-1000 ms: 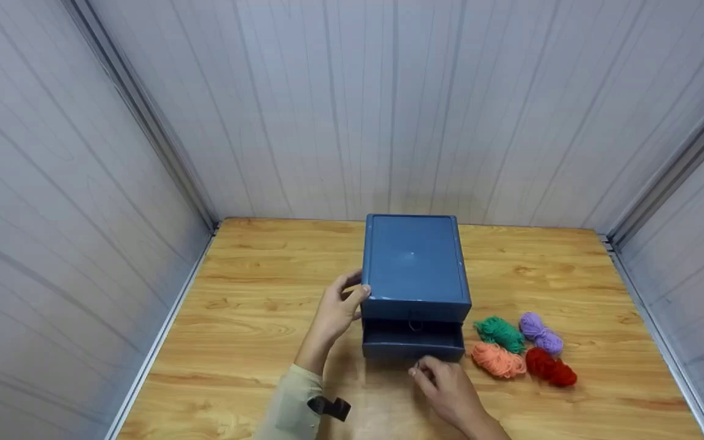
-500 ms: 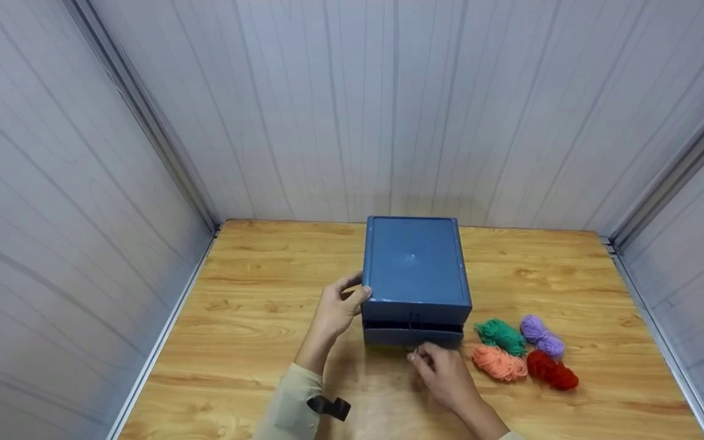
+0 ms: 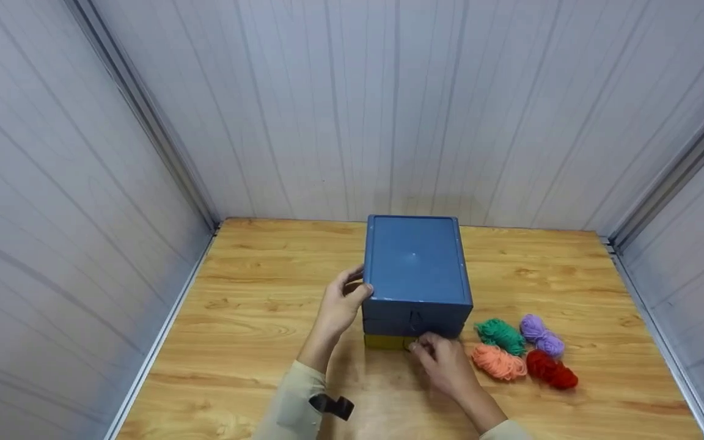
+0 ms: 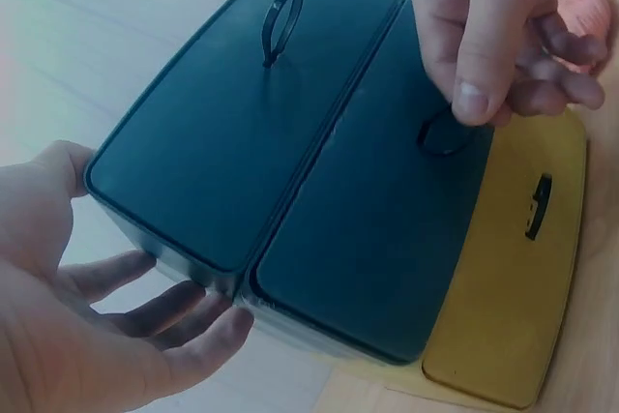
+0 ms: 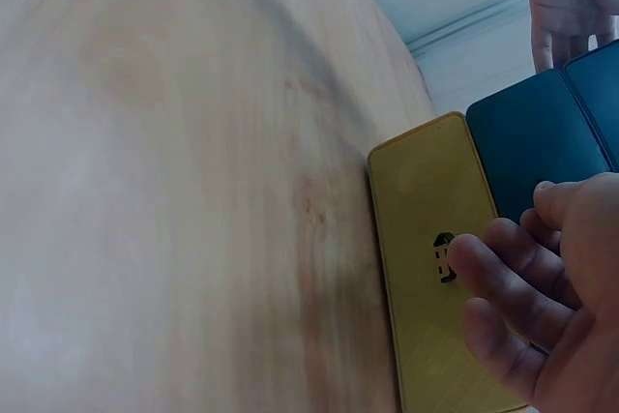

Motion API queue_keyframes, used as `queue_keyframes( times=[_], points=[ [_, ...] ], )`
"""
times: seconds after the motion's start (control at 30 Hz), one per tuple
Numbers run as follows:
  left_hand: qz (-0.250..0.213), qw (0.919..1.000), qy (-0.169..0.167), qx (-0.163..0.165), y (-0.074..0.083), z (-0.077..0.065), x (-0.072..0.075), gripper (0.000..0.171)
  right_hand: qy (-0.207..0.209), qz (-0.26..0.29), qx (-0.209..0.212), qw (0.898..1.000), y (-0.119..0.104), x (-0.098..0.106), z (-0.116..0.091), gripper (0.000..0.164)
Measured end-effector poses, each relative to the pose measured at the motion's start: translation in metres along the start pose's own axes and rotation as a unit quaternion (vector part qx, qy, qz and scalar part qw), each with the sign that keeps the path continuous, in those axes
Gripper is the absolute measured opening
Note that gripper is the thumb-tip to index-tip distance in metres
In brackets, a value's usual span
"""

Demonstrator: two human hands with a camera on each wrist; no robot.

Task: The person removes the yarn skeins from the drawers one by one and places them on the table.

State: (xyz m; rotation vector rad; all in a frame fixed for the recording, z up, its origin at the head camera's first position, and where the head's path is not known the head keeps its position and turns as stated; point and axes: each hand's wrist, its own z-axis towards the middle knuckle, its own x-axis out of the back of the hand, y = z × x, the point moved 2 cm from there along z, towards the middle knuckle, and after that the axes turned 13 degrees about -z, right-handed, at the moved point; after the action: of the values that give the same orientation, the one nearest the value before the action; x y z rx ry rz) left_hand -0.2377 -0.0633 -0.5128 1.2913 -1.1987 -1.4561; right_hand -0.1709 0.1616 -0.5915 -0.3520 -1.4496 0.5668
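Note:
A small blue drawer cabinet (image 3: 414, 263) has two blue drawer fronts and a yellow bottom drawer (image 4: 508, 258). Black loop pulls hang on the fronts. All three drawers sit flush in the left wrist view. My left hand (image 3: 343, 302) rests at the cabinet's left side, thumb by the top front corner and fingers spread along the side wall. My right hand (image 3: 443, 362) is before the middle drawer (image 4: 368, 210), thumb and index finger pinching its loop pull (image 4: 440, 137). The other right fingers hang loosely in front of the yellow drawer.
Right of the cabinet lie skeins of yarn: green (image 3: 500, 336), purple (image 3: 542, 335), orange (image 3: 499, 362) and red (image 3: 552, 369). The wooden table (image 3: 254, 293) is enclosed by pale panel walls (image 3: 327, 122) behind and at both sides.
The middle drawer has slid back from pulled out to closed, and the yellow drawer below now shows. My right hand has moved forward with it. The left hand has stayed in place.

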Motion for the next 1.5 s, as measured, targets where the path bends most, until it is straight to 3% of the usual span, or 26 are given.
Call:
queue_keyframes(
  times=[0.1,0.47,0.73,0.97,1.23,1.5],
  points=[
    [0.013,0.9998,0.010,-0.010,0.001,0.000,-0.001,0.056,-0.002,-0.002,0.001,1.000,-0.001,0.000,0.002,0.013],
    [0.010,0.9995,0.031,0.003,0.002,0.002,-0.002,0.052,-0.009,0.014,-0.005,1.000,0.003,0.000,0.004,0.011],
    [-0.009,0.9998,0.015,0.000,0.009,-0.002,-0.005,0.052,-0.036,0.039,-0.010,0.999,0.012,0.004,0.003,0.014],
    [-0.034,0.9994,0.000,0.002,0.003,0.001,-0.001,0.054,-0.047,0.047,-0.015,0.998,0.018,0.001,0.000,0.021],
    [-0.042,0.9991,-0.009,-0.004,0.002,0.001,-0.002,0.054,-0.032,0.007,-0.021,0.999,0.022,-0.012,-0.005,0.022],
    [-0.039,0.9992,-0.006,-0.006,-0.001,0.002,0.000,0.053,-0.038,0.005,-0.042,0.998,0.022,-0.026,0.000,0.022]
  ],
)
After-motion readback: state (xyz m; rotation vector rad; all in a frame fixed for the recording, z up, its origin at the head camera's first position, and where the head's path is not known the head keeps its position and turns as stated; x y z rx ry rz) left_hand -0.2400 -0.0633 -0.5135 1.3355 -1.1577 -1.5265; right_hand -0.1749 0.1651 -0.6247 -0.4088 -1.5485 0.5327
